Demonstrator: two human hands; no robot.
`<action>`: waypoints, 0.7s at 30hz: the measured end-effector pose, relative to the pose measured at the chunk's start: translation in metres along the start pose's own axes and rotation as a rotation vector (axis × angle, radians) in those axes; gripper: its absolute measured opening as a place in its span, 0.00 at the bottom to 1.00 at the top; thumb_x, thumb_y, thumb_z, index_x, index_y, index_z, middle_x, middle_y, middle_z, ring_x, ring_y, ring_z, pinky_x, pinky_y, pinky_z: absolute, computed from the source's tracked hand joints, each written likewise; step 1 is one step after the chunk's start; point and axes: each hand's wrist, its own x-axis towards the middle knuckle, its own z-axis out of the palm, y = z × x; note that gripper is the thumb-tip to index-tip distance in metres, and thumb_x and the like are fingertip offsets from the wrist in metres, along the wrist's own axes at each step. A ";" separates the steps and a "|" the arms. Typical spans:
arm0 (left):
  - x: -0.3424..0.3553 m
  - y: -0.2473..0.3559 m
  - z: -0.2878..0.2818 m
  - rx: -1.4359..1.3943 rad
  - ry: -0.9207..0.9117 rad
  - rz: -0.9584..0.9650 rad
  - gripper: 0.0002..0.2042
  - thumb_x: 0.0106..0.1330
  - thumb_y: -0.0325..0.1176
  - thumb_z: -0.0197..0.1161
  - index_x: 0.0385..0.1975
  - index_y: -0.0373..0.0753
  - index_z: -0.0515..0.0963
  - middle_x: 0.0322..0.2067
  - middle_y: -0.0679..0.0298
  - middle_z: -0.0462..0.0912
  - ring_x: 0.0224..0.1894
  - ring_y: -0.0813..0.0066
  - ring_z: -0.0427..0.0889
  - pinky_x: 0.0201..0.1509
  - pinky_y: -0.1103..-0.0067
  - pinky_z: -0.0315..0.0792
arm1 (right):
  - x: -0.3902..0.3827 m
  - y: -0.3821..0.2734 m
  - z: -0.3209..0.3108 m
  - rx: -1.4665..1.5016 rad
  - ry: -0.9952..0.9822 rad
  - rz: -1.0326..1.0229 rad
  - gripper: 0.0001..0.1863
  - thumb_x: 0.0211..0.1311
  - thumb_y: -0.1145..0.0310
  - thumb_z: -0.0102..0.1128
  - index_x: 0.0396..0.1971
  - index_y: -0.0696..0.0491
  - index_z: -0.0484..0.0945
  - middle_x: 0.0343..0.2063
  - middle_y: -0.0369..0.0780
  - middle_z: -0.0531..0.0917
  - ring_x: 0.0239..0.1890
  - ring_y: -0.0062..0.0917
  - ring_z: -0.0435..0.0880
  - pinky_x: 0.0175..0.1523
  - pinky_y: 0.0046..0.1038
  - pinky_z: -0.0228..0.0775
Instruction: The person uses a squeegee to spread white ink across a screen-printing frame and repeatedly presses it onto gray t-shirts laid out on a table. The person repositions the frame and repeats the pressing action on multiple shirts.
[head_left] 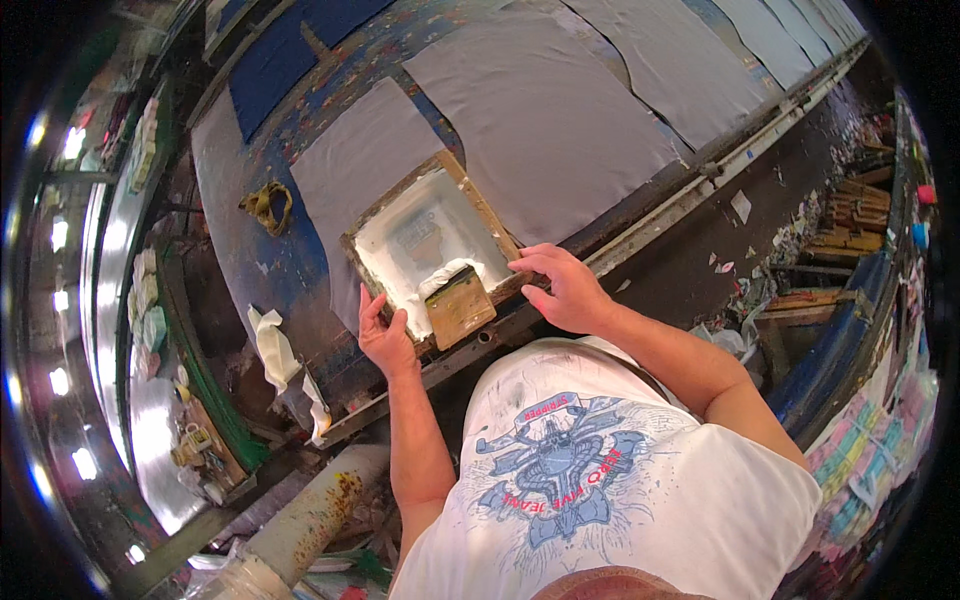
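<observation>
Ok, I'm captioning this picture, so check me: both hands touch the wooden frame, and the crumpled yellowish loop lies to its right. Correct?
The side is wrong: in the head view, the crumpled yellowish loop lies to the left of the wooden frame, which the left hand and right hand do touch.

- Frame (482, 203) on table (390, 55), over one cloth panel (355, 150); left hand (387, 335) at its left, right hand (568, 288) at its right.
- Block (461, 312) at frame's near side, between hands.
- More cloth panels (545, 120) beyond frame.
- Rag (268, 207) left of frame.
- Paper (274, 345) at table's near-left edge.
</observation>
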 end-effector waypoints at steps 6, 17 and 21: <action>-0.002 0.006 -0.002 -0.016 0.013 -0.043 0.20 0.61 0.08 0.66 0.51 0.31 0.87 0.87 0.43 0.65 0.86 0.51 0.69 0.87 0.61 0.68 | -0.003 0.001 0.000 -0.038 0.028 -0.065 0.21 0.69 0.70 0.74 0.61 0.52 0.90 0.64 0.53 0.86 0.71 0.51 0.83 0.77 0.46 0.76; -0.006 0.009 0.001 -0.065 0.026 -0.097 0.16 0.62 0.08 0.68 0.46 0.32 0.87 0.86 0.44 0.66 0.83 0.55 0.74 0.84 0.64 0.71 | -0.002 0.011 -0.006 -0.020 -0.054 -0.033 0.24 0.70 0.77 0.72 0.66 0.52 0.88 0.70 0.50 0.83 0.66 0.41 0.87 0.65 0.36 0.86; -0.006 0.009 0.004 0.003 0.024 -0.093 0.14 0.64 0.11 0.71 0.47 0.33 0.88 0.85 0.45 0.68 0.84 0.56 0.72 0.84 0.65 0.71 | 0.000 -0.003 -0.010 0.036 -0.016 0.039 0.24 0.66 0.77 0.74 0.63 0.54 0.88 0.67 0.51 0.85 0.70 0.51 0.83 0.74 0.46 0.78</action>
